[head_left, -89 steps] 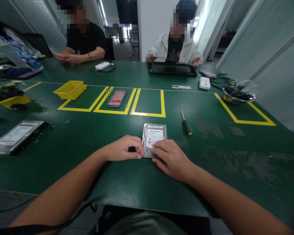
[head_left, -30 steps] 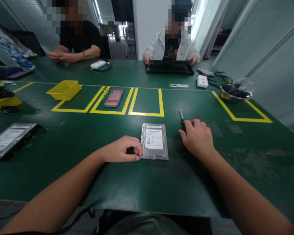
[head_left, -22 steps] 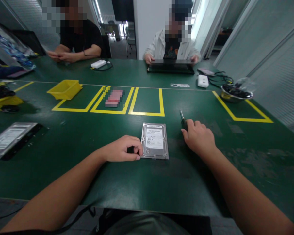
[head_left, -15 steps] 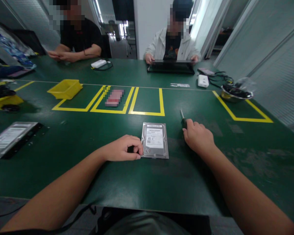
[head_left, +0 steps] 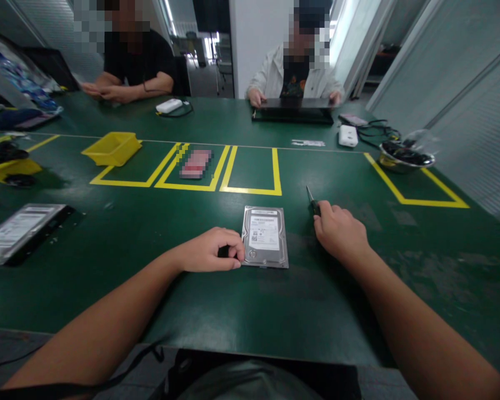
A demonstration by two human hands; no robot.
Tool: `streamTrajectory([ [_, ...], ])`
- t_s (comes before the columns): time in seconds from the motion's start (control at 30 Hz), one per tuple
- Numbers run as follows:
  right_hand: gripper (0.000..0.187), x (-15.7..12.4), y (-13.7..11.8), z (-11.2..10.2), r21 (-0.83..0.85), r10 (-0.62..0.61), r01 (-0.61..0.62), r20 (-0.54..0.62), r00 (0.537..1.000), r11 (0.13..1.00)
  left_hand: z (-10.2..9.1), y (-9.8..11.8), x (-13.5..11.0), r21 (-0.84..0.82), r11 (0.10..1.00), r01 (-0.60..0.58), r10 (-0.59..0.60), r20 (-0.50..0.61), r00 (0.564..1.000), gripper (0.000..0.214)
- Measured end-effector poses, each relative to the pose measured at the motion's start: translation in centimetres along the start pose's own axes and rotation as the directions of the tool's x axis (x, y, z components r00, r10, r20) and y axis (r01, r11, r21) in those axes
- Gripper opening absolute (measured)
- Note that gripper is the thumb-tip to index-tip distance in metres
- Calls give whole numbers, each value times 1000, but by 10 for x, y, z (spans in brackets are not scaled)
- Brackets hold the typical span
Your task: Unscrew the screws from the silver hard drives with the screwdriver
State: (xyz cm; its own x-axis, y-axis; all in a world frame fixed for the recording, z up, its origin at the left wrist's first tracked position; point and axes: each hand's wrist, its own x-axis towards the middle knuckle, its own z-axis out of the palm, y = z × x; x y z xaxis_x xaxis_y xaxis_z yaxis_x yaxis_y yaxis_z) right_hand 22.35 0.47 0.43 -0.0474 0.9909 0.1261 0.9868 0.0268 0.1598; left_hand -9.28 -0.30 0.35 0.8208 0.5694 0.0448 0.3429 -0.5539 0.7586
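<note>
A silver hard drive (head_left: 265,233) with a white label lies flat on the green table in front of me. My left hand (head_left: 214,249) rests at its lower left edge, fingers curled and thumb close to the corner, touching it. To the right of the drive and apart from it, my right hand (head_left: 342,229) is wrapped round a screwdriver (head_left: 311,194). Its thin metal shaft points away from me and to the left; most of the dark handle is hidden in my fingers.
Yellow tape (head_left: 250,190) marks off areas beyond the drive. A yellow bin (head_left: 112,149) and a pinkish, pixelated flat object (head_left: 196,164) sit there. Another drive (head_left: 20,233) lies far left. A bowl of dark parts (head_left: 406,158) stands right. Two people sit opposite, one holding a dark panel (head_left: 294,114).
The camera view has shifted very slightly. Both hands stay nearly in place, the left at the hard drive and the right round the screwdriver.
</note>
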Motion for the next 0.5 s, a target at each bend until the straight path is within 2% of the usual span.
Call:
streamTrajectory([
  [0.2, 32, -2, 1, -4, 6, -4, 4, -45, 999, 1000, 0, 0, 0, -3, 1000, -19, 19, 2, 1000, 6],
  [0.5, 30, 0, 1, -1, 17, 11, -11, 30, 999, 1000, 1, 0, -1, -11, 1000, -5, 5, -1, 1000, 7],
])
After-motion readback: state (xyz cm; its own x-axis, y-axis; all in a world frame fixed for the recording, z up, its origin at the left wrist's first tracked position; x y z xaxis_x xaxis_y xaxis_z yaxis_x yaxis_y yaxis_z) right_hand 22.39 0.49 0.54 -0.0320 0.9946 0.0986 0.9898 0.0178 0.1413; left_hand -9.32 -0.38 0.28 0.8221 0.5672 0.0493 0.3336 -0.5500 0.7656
